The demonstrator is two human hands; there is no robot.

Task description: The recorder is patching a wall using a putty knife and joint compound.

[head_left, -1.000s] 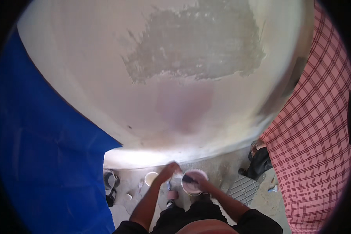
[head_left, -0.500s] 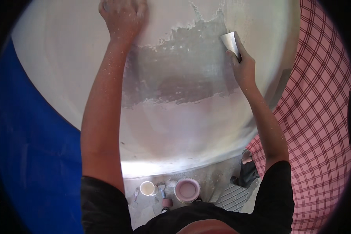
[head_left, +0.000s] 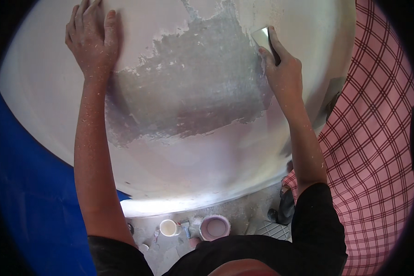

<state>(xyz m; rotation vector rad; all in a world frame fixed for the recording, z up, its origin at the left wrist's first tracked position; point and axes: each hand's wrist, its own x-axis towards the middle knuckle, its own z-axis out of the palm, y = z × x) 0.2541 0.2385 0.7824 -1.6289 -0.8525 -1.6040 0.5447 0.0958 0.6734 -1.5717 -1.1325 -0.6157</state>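
Observation:
My left hand point(head_left: 93, 50) rests on a large, pale, curved surface point(head_left: 202, 161) with its fingers spread, at the upper left. My right hand point(head_left: 285, 78) grips a metal scraper point(head_left: 261, 37) at the upper right, its wide, shiny blade against the surface. Between the hands lies a grey bared patch point(head_left: 193, 78), edged by a ragged, flaky border of whitish coating. The scraper stands at the patch's upper right edge. Pale specks cling to both forearms.
A blue sheet point(head_left: 32, 198) hangs at left, a pink checked cloth point(head_left: 377, 138) at right. On the floor below stand a white tub point(head_left: 169, 227), a brush point(head_left: 186, 228) and a pinkish bucket point(head_left: 201, 229). Another person's dark-clad leg point(head_left: 286, 209) shows near a metal grate point(head_left: 272, 230).
My left hand has shifted left and down in view, its fingers now plainly spread. The scraper in my right hand is slightly higher and farther left. The whole view has tilted.

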